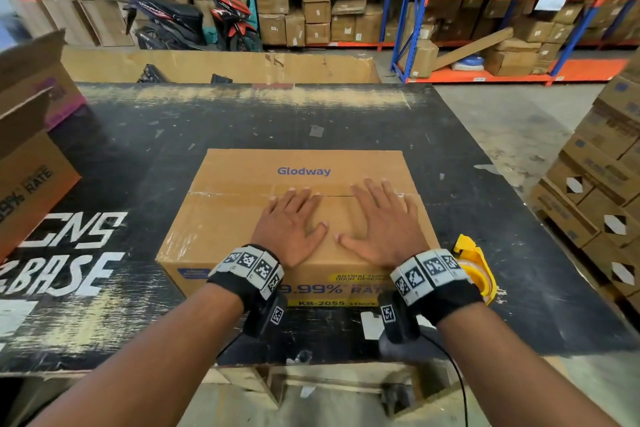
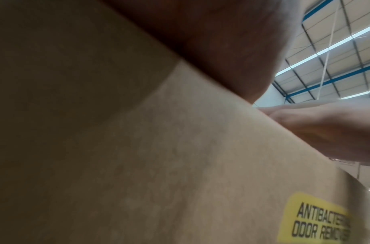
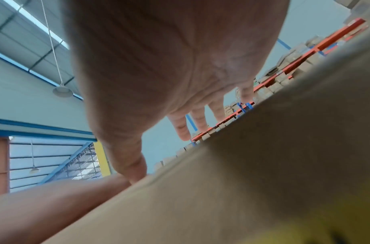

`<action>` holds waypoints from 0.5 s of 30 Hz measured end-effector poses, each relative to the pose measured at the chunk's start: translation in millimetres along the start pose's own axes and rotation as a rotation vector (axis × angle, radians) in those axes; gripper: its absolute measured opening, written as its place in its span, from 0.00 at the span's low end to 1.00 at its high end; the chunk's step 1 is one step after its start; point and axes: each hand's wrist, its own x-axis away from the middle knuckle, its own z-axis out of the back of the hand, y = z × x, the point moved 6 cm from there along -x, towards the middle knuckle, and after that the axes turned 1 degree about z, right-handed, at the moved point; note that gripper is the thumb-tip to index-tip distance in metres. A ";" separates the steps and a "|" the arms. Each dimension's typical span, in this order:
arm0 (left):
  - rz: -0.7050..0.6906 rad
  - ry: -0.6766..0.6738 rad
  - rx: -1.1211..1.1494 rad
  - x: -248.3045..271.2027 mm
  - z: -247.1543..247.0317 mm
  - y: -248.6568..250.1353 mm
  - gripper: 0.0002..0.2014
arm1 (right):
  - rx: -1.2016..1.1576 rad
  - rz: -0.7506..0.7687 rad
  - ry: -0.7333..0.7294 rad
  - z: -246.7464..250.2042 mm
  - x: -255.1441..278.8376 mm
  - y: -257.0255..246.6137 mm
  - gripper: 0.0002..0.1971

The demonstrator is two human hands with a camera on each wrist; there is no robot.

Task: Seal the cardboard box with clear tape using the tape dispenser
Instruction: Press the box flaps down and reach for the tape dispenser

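My left hand (image 1: 290,222) and right hand (image 1: 380,220) press flat, fingers spread, on one taped box (image 1: 221,218); one yellow tape dispenser (image 1: 476,265) sits at four o'clock on the table (image 1: 467,135).

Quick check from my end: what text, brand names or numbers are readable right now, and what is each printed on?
"Glodway": far top flap of the cardboard box.
"ANTIBACTE... ODOR REMOV...": yellow label on the box front, cut off.
"9.99% RATE": box front, first character hidden by the left wrist.
"KB-2055": yellow strip on the box front; the words after it are blurred.
"CNS" and "BASE": painted on the black table, partly cut off.
"9% RATE": carton at left.
Shelf tags: too small.
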 end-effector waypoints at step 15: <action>0.016 0.051 0.052 1.9 2.0 -3.0 0.39 | -0.551 -0.619 0.373 -28.1 70.2 212.1 0.27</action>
